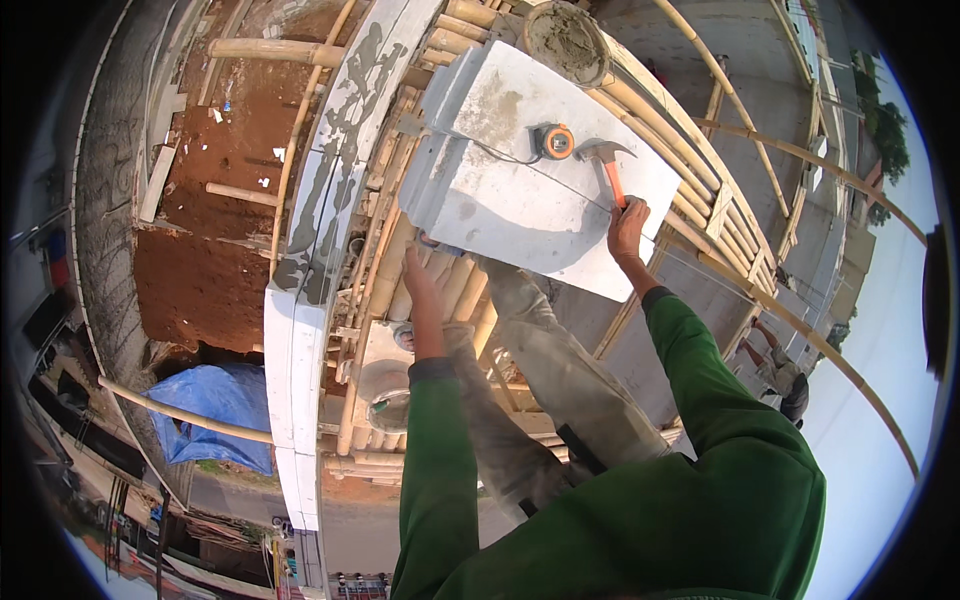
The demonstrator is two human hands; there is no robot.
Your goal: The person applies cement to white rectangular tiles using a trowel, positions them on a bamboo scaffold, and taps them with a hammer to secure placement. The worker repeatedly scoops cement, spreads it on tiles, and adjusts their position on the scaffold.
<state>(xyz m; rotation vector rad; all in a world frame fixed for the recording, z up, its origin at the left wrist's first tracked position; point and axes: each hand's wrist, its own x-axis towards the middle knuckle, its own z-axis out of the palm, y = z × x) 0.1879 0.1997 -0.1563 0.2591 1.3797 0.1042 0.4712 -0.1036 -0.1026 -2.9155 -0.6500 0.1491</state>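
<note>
Right hand [627, 222] gripping orange-handled hammer [609, 168], smooth grey block [520, 200], bamboo scaffold [455, 285]

Green long sleeves, dusty grey trousers

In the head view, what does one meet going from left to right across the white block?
Left hand at the block's near-left edge → tape measure → hammer → right hand on its handle.

Both green-sleeved forearms rise from the lower edge toward frame centre, the left hand [420, 282] stretched flat with fingers together, pointing up, the right hand [627, 228] further up-right, fingers curled closed in a grip
</note>
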